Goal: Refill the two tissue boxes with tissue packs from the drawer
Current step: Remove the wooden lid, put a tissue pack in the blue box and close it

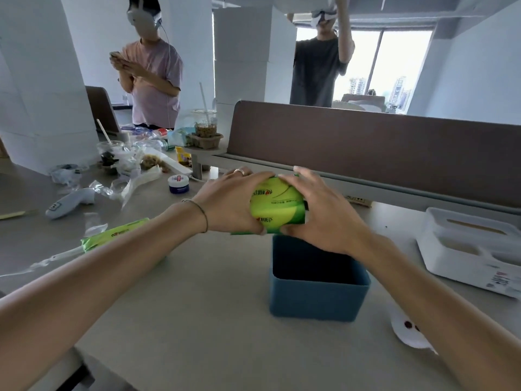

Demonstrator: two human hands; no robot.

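Nearest item: square dark-blue plastic tissue box (318, 294), lid off, standing open on the grey desk top (197, 306). What shows of its interior is dark, no pack seen inside; judged not yet refilled.

Just above and behind the box's far rim: soft green-and-yellow plastic-wrapped tissue pack (277, 206), held in the air. Left hand (231, 201) clasps its left end, fingers over the top, thumb under. Right hand (321, 213) clasps the right end likewise. Both grips closed on the pack; wrapper appears intact, but cannot confirm. Pack looks squeezed or bent between the palms, prob. to fit the square opening.

Right of box, well apart: white rectangular plastic tissue box with slotted lid (470, 244), lid on. Contents not visible; fill status unknown.

Left, partly behind the left forearm: second green wrapped tissue pack (118, 234) lying flat on the desk, untouched, presumably for the other box.

Further left: clutter incl. white handheld controller (70, 201), small blue-and-white jar (178, 184), crumpled clear wrappers, drink cups. Not task-related.

Far: brown desk divider panel (366, 148); two people standing beyond it.

Assessment: packs are out on the desk; drawer not in view. Est. progress early. Remaining: insert held pack in blue box, fit lid (not located), repeat for white box.
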